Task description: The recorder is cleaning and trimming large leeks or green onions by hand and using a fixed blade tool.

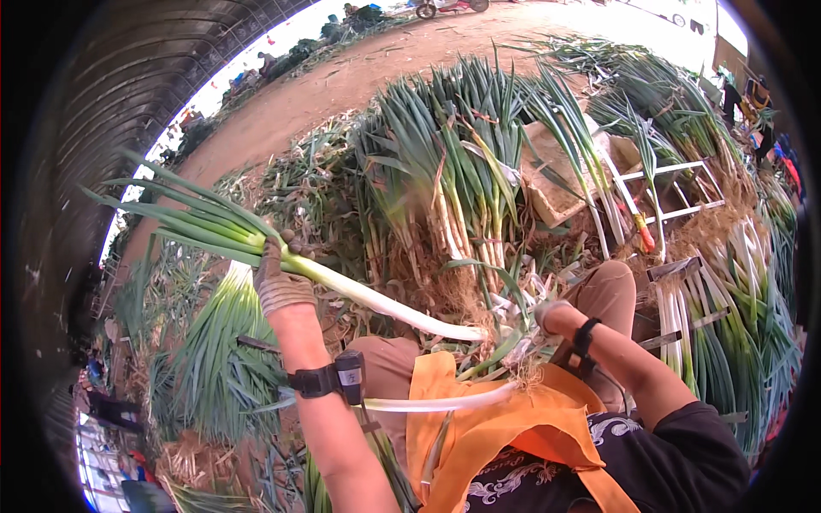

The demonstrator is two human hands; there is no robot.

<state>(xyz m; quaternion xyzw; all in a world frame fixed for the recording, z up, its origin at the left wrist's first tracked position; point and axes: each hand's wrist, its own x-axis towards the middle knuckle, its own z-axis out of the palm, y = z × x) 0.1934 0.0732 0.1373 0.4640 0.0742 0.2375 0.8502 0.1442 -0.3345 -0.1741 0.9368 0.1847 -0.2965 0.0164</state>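
The left hand (280, 278), in a knitted work glove, has its fingers wrapped around a long green onion (342, 286) just where the white stalk turns into leaves, holding it up in front of the person. The onion's long axis slants from the green leaf tips at the upper left down to the root end at the lower right, and that root end lies right beside the right hand (552, 315), which is therefore the nearer hand to the roots. The right hand sits low over the lap among loose peelings and root hair; its fingers are curled, but I cannot tell whether they grip anything. A second peeled stalk (440, 402) lies across the orange apron (479, 427), roughly level. Beyond the knees stands a thick upright bundle of green onions (453, 162), with more trimmed onions (735, 299) lying in rows at the right. A pale crate (552, 184) tilts among the leaves, and I cannot see what it holds.
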